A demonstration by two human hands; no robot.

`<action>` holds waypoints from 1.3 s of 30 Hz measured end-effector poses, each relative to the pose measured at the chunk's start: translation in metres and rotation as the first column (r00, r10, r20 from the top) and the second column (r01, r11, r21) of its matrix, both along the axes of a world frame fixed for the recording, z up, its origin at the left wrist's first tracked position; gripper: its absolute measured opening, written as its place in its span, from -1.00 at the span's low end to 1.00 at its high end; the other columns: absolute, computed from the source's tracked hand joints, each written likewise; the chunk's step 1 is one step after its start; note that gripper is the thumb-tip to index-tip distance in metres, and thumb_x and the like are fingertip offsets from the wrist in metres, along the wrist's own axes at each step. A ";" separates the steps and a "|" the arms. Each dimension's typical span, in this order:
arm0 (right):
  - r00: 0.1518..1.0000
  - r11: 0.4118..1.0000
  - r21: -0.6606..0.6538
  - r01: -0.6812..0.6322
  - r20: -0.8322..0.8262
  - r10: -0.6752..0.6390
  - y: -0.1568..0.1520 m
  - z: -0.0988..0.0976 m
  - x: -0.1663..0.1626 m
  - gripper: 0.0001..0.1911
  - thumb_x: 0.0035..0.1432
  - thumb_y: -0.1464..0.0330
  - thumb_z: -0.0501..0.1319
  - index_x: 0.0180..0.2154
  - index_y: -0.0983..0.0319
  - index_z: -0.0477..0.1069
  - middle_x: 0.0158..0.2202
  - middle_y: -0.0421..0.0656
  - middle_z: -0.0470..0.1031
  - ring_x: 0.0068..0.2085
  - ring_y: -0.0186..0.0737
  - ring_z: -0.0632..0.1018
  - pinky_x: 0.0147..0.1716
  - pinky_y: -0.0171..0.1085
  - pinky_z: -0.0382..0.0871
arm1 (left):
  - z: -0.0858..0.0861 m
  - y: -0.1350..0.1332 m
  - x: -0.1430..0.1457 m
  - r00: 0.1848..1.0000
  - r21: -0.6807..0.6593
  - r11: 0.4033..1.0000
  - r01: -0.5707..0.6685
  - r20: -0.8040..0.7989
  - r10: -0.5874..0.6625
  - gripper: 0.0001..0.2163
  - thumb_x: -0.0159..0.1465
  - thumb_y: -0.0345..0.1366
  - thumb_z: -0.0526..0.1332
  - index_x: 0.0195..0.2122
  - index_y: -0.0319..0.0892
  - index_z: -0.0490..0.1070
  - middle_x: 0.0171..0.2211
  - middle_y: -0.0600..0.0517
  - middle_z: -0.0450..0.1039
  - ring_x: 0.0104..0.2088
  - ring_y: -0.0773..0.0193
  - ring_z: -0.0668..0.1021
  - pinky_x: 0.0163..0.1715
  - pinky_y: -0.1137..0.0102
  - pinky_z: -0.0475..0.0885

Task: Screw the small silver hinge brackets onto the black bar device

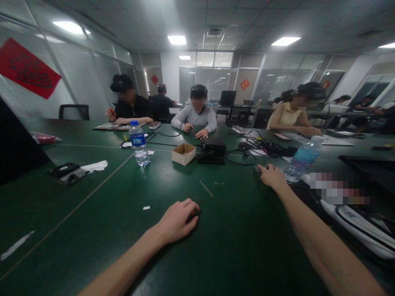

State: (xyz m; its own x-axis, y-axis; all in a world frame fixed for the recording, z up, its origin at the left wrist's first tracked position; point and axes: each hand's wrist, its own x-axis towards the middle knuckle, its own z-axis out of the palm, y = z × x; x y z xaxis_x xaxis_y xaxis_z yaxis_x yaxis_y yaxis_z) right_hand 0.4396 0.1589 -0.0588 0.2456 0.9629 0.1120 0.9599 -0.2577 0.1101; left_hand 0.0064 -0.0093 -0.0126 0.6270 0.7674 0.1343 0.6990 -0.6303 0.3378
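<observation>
The table (222, 255) is deep green, crossed by thin pale lines. The small thing (257, 169) at the right hand (273, 176) is dark. The box (179, 158) is cream outside, brown inside; the device (212, 151) beside it is black. The upright bottle (138, 143) is clear, with a blue cap and blue-and-white label; the larger bottle (304, 159) has a whitish cap and light-blue label. The poster (29, 68) is red with dark characters.
</observation>
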 end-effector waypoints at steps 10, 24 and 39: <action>0.999 0.999 -0.031 -0.020 0.037 0.021 0.000 0.000 0.001 -0.44 0.29 0.36 -0.12 0.28 -0.14 0.00 0.18 0.04 0.14 0.10 0.20 0.32 -0.09 0.14 0.27 | -0.001 0.001 0.001 1.000 0.000 1.000 -0.001 -0.002 0.001 -0.87 0.30 -0.32 0.11 -0.13 -0.12 0.32 -0.21 0.04 0.39 -0.26 0.24 0.48 -0.25 0.35 0.34; 0.997 0.999 0.020 -0.040 0.060 0.039 -0.008 0.000 -0.005 -0.37 0.26 0.39 -0.06 0.33 0.28 -0.15 0.18 0.23 0.14 0.09 0.16 0.34 -0.03 -0.01 0.25 | 0.000 0.001 -0.001 1.000 -0.026 1.000 0.007 -0.001 -0.007 -0.86 0.32 -0.30 0.09 -0.11 -0.12 0.33 -0.19 0.02 0.39 -0.25 0.23 0.48 -0.23 0.34 0.36; 0.999 0.995 -0.089 -0.050 0.012 0.051 -0.007 0.007 -0.014 -0.38 0.23 0.39 0.03 0.28 -0.06 -0.01 0.17 0.10 0.16 0.08 0.22 0.36 -0.08 0.04 0.28 | -0.001 0.002 -0.002 1.000 0.011 1.000 0.024 -0.009 -0.024 -0.86 0.32 -0.29 0.11 -0.12 -0.14 0.34 -0.21 0.02 0.40 -0.25 0.22 0.49 -0.23 0.35 0.37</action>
